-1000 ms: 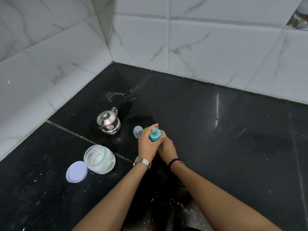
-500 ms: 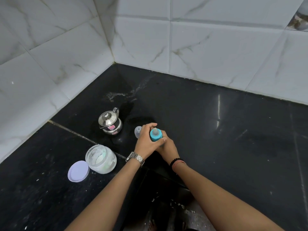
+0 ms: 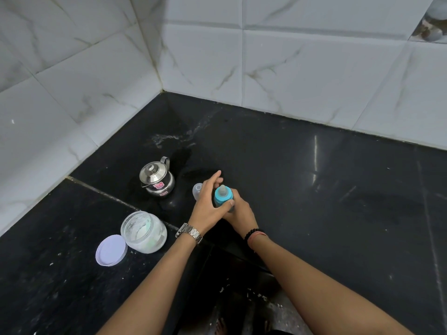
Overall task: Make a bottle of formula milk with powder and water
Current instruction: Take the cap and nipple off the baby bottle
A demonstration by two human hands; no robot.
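A baby bottle with a blue collar and teat (image 3: pixel 223 194) stands upright on the black counter (image 3: pixel 326 201). My left hand (image 3: pixel 208 204) wraps around the blue collar, thumb across its front and fingers stretched behind it. My right hand (image 3: pixel 240 211) grips the bottle's body lower down; the body is mostly hidden by both hands. A clear bottle cap (image 3: pixel 197 189) lies just left of my left hand. An open jar of white powder (image 3: pixel 143 232) stands at the left, its lilac lid (image 3: pixel 111 250) flat beside it. A small steel kettle (image 3: pixel 156 177) sits behind.
White marble-patterned tiled walls (image 3: pixel 290 64) meet in a corner behind the counter. A pale smear marks the counter near the corner (image 3: pixel 174 137). The counter's front edge drops away between my forearms (image 3: pixel 217 250).
My left hand has turned around the blue collar: its fingers, curled over the top before, now stretch out behind the teat and its wrist has swung. The bottle and right hand stay in place.
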